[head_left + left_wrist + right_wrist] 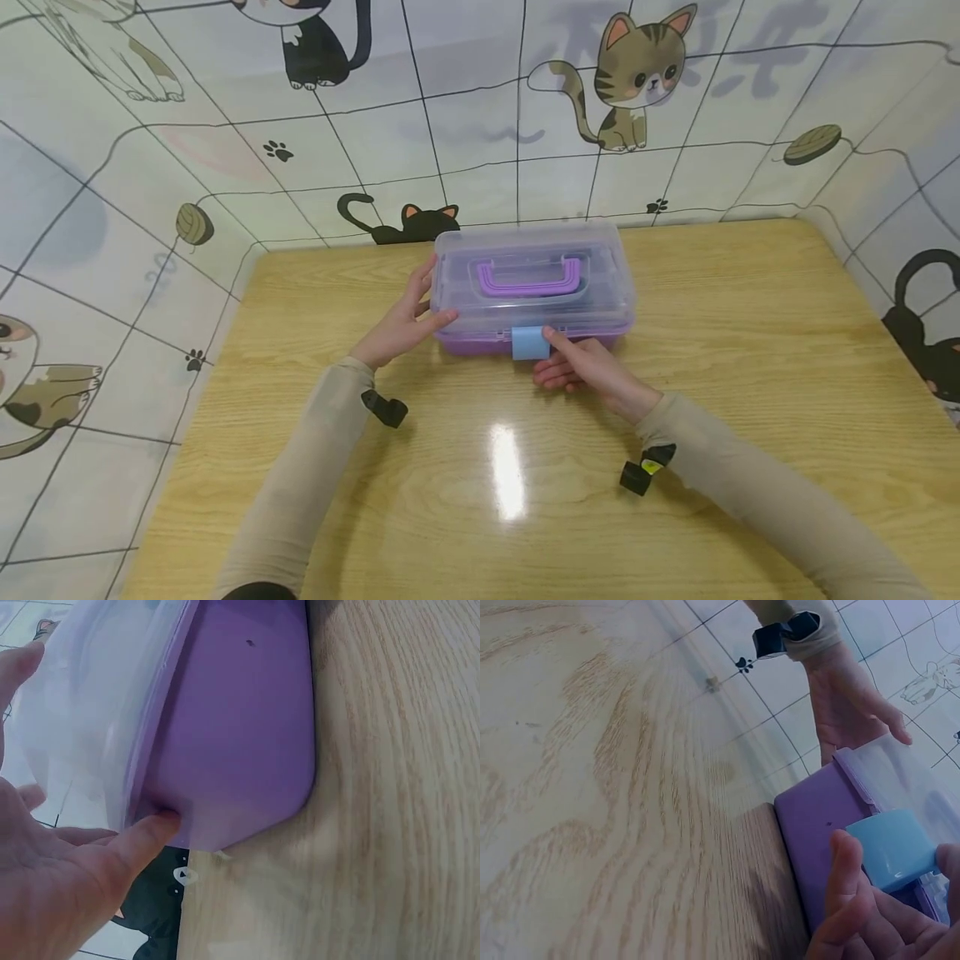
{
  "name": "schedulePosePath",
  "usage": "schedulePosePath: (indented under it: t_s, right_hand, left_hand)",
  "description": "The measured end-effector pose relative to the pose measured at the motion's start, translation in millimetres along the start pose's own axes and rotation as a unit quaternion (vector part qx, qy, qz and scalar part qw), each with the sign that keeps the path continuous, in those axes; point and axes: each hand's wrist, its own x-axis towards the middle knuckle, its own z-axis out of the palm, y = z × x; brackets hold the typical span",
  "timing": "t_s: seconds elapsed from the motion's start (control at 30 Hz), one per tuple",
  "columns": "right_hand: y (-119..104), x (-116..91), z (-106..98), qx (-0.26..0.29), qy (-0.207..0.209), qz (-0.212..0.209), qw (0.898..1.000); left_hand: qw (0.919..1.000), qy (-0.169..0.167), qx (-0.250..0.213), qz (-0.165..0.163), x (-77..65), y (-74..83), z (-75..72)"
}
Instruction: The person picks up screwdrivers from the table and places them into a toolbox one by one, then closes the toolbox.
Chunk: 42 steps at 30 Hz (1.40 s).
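A purple storage box (pixel 472 343) with a cloudy, see-through lid (pixel 465 250) sits closed at the back of the table. A purple handle (pixel 528 287) lies folded on the lid, and a light blue latch (pixel 527 342) covers the middle of the front. My left hand (pixel 401 329) holds the box's left end, thumb over the lid's front corner; one fingertip (pixel 161 821) presses just under the lid rim. At the latch (pixel 894 847), my right hand (pixel 596 375) has its thumb on the right edge and its other fingers below and in front.
The wooden table (pixel 750 350) meets a wall covering (pixel 480 133) with cartoon cats and grid lines right behind the box. Bare wood spreads in front of the box and to both sides. A black wrist camera (pixel 386 409) sits on the left sleeve.
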Motion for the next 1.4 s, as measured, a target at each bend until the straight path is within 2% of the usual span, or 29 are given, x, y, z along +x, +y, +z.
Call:
schedulePosePath:
  t_s: [0.23,0.33,0.53,0.57,1.03,1.27,1.4]
  right_hand:
    - [-0.6,1.3,-0.6,-0.002,-0.005,0.007,1.0]
    - [-1.1,0.4,-0.9,-0.002,-0.005,0.013,1.0]
    - [-1.9,-0.4,-1.8,0.011,-0.011,0.012,1.0]
    - [-2.1,-0.2,-2.0,0.014,-0.014,0.008,1.0]
    - [-4.8,1.1,-0.3,0.046,-0.037,-0.006,0.998]
    - [-5.5,7.4,2.7,0.105,-0.014,0.0,0.994]
    - [-6.8,9.4,2.6,0.119,-0.002,-0.003,0.993]
  left_hand:
    - [0.9998,-0.005,0.017,-0.012,6.1,10.6,-2.6]
    - [0.9992,-0.007,0.033,-0.023,8.0,19.5,-3.0]
    - [0.9961,-0.009,0.082,-0.032,13.2,26.6,-0.9]
    - [0.9956,-0.009,0.087,-0.033,15.0,23.6,-1.0]
    - [0.9956,0.004,0.085,-0.039,11.4,23.7,0.0]
    - [0.9961,0.003,0.076,-0.045,9.5,25.2,-0.7]
    - [0.9959,0.001,0.074,-0.052,8.5,25.2,-0.9]
